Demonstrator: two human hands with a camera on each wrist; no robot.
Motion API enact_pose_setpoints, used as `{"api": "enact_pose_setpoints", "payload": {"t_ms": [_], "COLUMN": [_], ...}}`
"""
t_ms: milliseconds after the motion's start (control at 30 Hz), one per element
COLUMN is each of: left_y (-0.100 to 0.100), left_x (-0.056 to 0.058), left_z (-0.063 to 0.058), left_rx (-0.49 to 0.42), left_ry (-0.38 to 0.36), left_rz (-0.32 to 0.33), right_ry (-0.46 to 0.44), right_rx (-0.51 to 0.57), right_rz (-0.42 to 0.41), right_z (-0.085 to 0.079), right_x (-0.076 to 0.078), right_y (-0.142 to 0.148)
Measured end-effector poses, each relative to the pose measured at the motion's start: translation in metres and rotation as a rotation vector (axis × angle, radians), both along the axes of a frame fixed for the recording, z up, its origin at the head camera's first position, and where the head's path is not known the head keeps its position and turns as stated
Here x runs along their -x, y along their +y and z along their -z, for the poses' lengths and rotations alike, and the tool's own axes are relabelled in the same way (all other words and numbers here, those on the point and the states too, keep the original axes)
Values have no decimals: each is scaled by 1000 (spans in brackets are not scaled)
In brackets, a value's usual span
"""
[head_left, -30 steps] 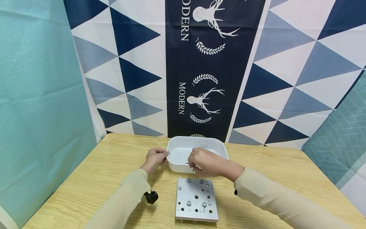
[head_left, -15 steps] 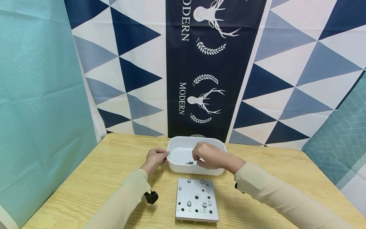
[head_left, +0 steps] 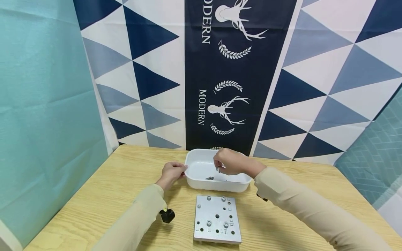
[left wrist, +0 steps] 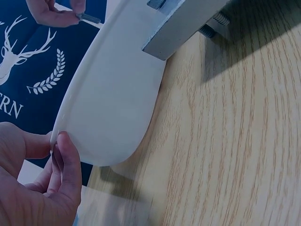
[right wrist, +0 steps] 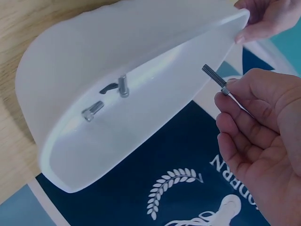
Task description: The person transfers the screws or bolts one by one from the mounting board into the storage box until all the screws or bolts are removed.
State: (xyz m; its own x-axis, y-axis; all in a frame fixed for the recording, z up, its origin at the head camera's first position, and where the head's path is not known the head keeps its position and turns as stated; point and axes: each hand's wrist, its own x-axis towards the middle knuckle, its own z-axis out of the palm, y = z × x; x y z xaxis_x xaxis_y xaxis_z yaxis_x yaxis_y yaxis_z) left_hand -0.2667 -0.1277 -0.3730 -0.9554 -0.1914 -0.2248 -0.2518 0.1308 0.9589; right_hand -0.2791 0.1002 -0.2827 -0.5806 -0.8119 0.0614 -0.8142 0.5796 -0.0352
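My left hand pinches the left rim of a white plastic tub between thumb and fingers. Above the tub's inside, my right hand holds a small threaded screw between thumb and forefinger. The screw's threaded end points away from the palm, and a thin shiny strip runs back from its other end along the fingers. Inside the tub lie loose socket-head screws beside a small dark curved piece. Nearer the body, a silver metal plate carries several screws and open holes.
All of this stands on a wood-grain table. A patterned cloth hangs right behind the tub, with a teal curtain at the left. Threaded ends stick out under the plate.
My right hand has risen from low in the tub near its front wall and drawn back toward the far side, bringing the screw up with it. The left hand keeps its grip on the rim.
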Motion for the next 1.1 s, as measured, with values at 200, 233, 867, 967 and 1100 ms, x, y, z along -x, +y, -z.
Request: {"api": "enact_pose_setpoints", "payload": {"t_ms": [200, 233, 867, 967, 1100], "left_y": [1, 1, -1, -2, -3], "left_x": [-1, -1, 0, 0, 0], "left_z": [-2, -2, -3, -2, -2], "left_rx": [-2, -4, 0, -3, -16], "left_ry": [-7, -7, -6, -2, 13], "left_rz": [-3, -3, 16, 16, 18], "right_ry": [-49, -56, -158, -153, -152], "right_rx": [-8, -12, -32, -41, -58], "right_rz": [38, 49, 247, 254, 255], "right_z": [3, 4, 11, 12, 15], "right_x": [18, 22, 68, 71, 76], "right_y": [5, 6, 16, 16, 15]}}
